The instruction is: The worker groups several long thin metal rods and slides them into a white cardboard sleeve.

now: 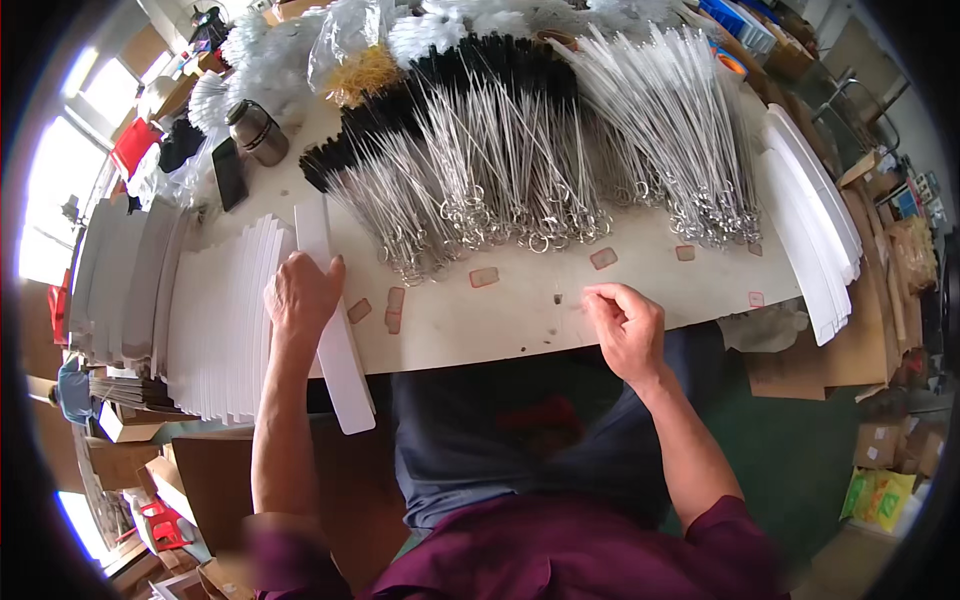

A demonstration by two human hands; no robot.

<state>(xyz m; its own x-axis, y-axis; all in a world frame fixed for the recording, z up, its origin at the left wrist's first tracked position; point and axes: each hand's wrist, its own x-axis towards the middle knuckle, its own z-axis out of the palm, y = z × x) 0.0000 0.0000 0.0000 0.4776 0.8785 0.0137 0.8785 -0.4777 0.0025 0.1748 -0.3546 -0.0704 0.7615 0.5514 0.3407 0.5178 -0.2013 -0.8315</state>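
Observation:
My left hand point(305, 297) is closed over the left edge of a long, narrow white box point(345, 385), its thumb lying on the top. The box slants toward me, and its near end sticks out past the table edge. My right hand point(630, 330) hovers at the table's front edge with thumb and fingertips pinched together; whatever is between them is too small to make out. Beyond both hands lie heaps of thin wire brushes with ring ends, some with black bristles point(500, 150) and others with white bristles point(680, 130).
Stacked white boxes point(225, 310) stand left of my left hand; more white boxes point(815, 220) lie at the right edge. A metal flask point(257, 132) and a dark phone-like slab point(229, 174) are at the back left. Small red-edged labels point(484, 277) dot the tabletop point(440, 325).

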